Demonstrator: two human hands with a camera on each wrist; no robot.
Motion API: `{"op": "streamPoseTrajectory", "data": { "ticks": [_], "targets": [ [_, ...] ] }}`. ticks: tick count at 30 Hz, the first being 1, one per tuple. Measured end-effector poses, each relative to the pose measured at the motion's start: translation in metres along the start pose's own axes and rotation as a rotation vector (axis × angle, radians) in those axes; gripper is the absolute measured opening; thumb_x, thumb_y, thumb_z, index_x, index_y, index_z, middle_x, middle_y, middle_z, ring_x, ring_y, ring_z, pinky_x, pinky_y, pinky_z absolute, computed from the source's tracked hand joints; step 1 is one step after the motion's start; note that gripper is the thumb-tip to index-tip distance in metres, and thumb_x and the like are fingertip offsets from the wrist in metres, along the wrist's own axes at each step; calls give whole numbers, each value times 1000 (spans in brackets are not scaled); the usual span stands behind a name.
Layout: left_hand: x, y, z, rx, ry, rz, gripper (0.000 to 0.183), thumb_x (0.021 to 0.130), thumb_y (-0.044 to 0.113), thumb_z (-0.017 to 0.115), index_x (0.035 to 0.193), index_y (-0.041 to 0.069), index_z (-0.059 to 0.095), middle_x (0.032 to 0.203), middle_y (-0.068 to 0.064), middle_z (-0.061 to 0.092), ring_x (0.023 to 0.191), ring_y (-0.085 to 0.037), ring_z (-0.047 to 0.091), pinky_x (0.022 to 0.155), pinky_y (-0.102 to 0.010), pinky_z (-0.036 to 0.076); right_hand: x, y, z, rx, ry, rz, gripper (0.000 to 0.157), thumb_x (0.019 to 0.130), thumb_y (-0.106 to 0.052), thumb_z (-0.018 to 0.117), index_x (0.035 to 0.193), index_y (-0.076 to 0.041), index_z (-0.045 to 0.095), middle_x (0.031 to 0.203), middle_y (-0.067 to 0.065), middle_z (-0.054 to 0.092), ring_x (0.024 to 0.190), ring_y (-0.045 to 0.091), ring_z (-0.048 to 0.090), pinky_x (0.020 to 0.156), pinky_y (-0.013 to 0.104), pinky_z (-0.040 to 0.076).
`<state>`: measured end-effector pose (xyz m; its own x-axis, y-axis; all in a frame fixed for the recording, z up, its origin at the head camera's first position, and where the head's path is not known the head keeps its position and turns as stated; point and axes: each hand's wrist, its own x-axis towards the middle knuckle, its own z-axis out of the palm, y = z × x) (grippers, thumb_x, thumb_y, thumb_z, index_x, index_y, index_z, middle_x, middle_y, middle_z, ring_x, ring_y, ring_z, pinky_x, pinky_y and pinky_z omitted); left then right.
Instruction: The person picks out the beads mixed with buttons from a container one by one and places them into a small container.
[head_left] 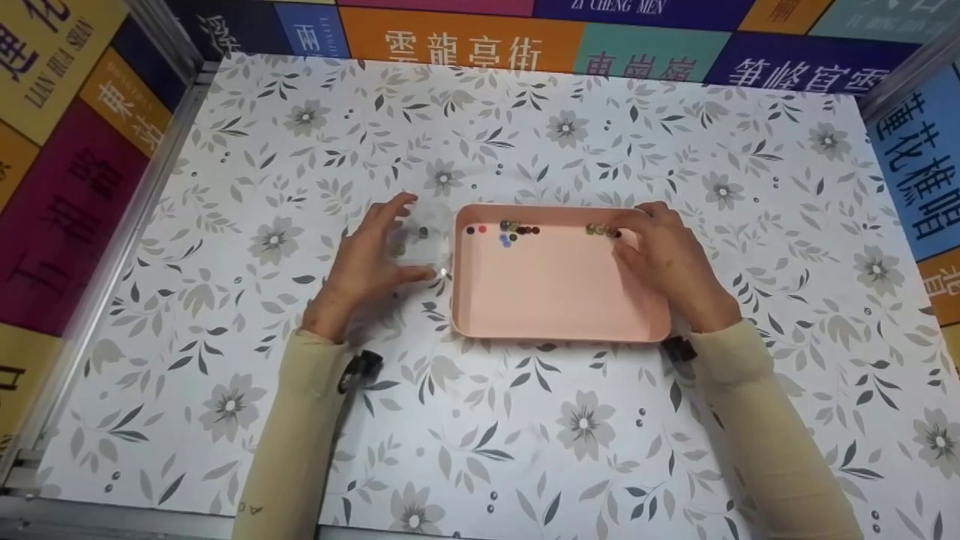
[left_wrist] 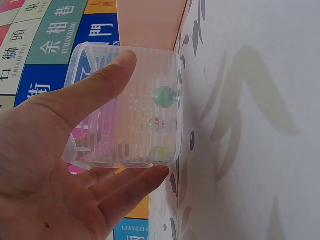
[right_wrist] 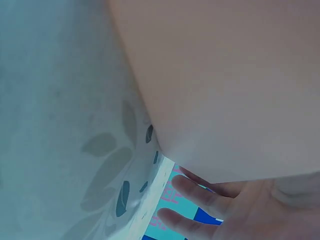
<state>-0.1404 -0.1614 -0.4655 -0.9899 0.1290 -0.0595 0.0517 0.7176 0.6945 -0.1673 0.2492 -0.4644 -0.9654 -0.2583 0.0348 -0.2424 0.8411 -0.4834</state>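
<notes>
My left hand point(head_left: 364, 255) holds a clear plastic box point(left_wrist: 137, 75) beside the tray, thumb on one side and fingers on the other. Several glass marbles point(left_wrist: 164, 97) lie inside it. The pink tray point(head_left: 559, 300) sits to its right. My right hand point(head_left: 671, 259) reaches over the tray's back right corner, thumb and forefinger inside, a little apart. At those fingertips are yellowish marbles point(head_left: 598, 229) and a dark one point(head_left: 617, 234). In the right wrist view, the tray wall point(right_wrist: 225, 90) hides the thumb and forefinger; other fingers point(right_wrist: 187, 225) show beyond it.
Along the tray's back left lie a dark and a red piece point(head_left: 482, 229), dark red pieces point(head_left: 529, 230) and blue ones point(head_left: 505, 241). A floral cloth point(head_left: 450, 435) covers the table. Panels with printed characters point(head_left: 465, 45) stand at the back and sides.
</notes>
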Motion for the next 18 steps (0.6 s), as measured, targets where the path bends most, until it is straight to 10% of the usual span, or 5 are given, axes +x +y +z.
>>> {"op": "streamPoseTrajectory", "data": {
  "ticks": [18],
  "targets": [
    [0, -2, 0, 10, 4, 23, 107, 71, 29, 98, 159, 27, 37, 151, -8, 52, 135, -33, 58, 118, -57, 41, 0, 4, 1, -53, 39, -34, 13, 90, -6, 79, 102, -10, 76, 129, 19, 63, 111, 48, 65, 91, 63, 53]
  ]
}}
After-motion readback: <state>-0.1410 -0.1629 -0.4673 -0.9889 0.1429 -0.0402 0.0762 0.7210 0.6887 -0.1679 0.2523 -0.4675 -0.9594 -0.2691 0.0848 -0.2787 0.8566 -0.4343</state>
